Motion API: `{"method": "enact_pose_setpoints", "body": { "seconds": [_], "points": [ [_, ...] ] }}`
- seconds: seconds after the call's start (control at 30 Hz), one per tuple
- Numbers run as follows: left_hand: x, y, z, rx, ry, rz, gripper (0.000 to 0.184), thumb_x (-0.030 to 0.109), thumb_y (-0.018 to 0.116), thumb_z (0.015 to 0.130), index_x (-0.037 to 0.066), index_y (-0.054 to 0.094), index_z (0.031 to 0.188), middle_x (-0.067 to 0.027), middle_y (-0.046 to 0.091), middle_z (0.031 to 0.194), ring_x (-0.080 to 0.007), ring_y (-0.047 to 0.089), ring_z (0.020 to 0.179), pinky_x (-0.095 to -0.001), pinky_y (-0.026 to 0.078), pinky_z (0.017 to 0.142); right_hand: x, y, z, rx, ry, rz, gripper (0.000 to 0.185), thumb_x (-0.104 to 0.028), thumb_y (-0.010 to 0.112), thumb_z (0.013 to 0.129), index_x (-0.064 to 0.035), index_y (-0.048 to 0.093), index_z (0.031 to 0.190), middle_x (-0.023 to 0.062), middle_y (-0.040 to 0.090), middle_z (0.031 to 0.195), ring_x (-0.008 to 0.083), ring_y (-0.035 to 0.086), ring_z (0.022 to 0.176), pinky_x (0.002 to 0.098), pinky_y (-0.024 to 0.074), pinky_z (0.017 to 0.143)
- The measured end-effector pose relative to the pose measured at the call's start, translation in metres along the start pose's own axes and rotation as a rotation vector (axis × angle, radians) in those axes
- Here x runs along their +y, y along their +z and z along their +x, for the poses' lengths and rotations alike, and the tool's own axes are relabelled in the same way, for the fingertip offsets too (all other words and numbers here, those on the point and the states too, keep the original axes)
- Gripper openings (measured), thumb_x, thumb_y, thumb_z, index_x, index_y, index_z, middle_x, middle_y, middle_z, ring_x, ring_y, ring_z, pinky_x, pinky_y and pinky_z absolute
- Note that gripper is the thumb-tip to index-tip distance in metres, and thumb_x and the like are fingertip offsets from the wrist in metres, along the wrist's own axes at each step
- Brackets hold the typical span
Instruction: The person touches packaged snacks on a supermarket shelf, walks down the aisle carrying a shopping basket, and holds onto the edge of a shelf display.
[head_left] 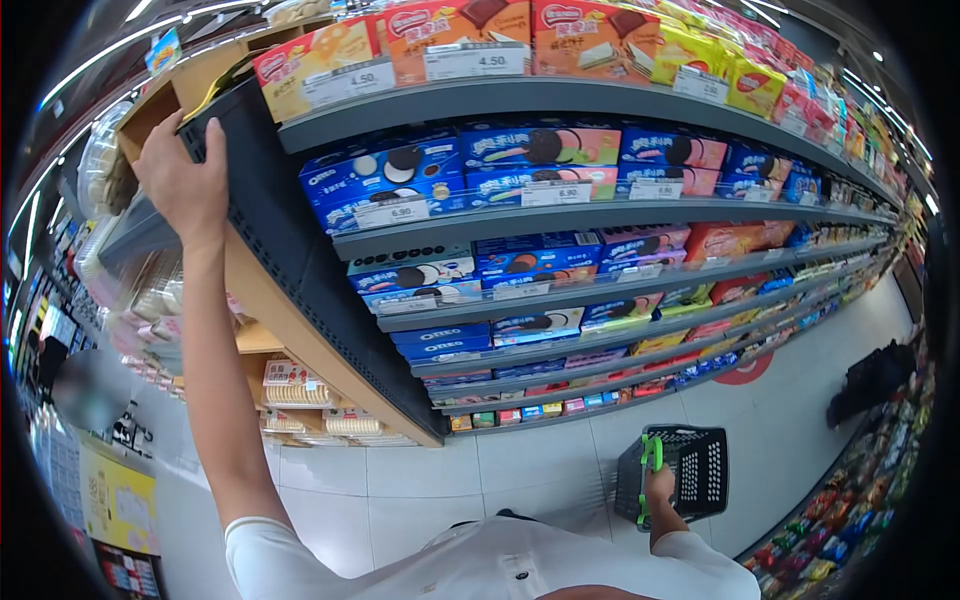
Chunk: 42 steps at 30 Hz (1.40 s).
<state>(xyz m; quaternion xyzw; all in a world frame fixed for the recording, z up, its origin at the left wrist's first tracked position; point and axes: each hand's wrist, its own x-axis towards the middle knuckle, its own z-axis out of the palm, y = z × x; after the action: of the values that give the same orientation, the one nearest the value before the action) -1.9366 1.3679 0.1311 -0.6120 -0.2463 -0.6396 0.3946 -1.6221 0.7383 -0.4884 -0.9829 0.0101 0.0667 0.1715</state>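
Observation:
My left hand (190,180) is raised at the top of the shelf's dark end panel (270,220), fingers curled and thumb apart. A thin dark thing with a yellow edge (212,97) shows at its fingertips; what it is, I cannot make out. Low on the right, my right hand (659,486) is closed around the green handle (652,455) of a dark shopping basket (700,470). The basket hangs above the floor, its perforated side showing. Closest to my left hand on the top shelf are yellow and orange wafer boxes (320,65).
Below stand blue Oreo boxes (385,175) over several grey shelves (600,218). A wooden end display (262,338) with packed biscuits is at left. A person in dark clothes (872,385) is on the right, beside packets (850,520). Another person (85,390) is far left.

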Motion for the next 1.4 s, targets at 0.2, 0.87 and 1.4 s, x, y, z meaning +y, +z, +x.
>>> {"method": "enact_pose_setpoints", "body": {
  "seconds": [0.2,0.87,1.4],
  "points": [
    [-0.003,0.002,-0.002,0.001,0.017,0.026,0.039,0.035,0.07,0.083,0.006,0.064,0.109,-0.0118,0.065,0.105,-0.0293,0.059,0.102,-0.0396,0.039,0.092,-0.026,-0.006,-0.025,-0.06,-0.026,0.056,0.025,-0.02,0.07,0.08,-0.0017,0.063,0.094,0.022,0.068,0.092,0.0422,0.065,0.09,0.0487,0.0511,0.078],
    [-0.003,0.003,-0.005,0.107,-0.009,-0.057,0.039,0.032,0.072,0.078,0.007,0.063,0.108,-0.0108,0.064,0.105,-0.0278,0.058,0.103,-0.041,0.037,0.093,0.004,0.033,-0.051,-0.056,-0.186,-0.014,0.021,-0.018,0.071,0.075,-0.0004,0.063,0.084,0.0217,0.067,0.08,0.0419,0.066,0.08,0.0484,0.052,0.072],
    [0.011,-0.012,-0.001,0.056,-0.105,-0.093,0.041,0.017,0.07,0.074,0.003,0.056,0.109,-0.0191,0.056,0.107,-0.0365,0.05,0.111,-0.0485,0.033,0.104,0.025,0.01,-0.041,0.03,-0.281,-0.16,0.027,-0.023,0.071,0.077,0.002,0.064,0.082,0.0205,0.068,0.079,0.0397,0.067,0.077,0.0469,0.0525,0.071]
  ]
}}
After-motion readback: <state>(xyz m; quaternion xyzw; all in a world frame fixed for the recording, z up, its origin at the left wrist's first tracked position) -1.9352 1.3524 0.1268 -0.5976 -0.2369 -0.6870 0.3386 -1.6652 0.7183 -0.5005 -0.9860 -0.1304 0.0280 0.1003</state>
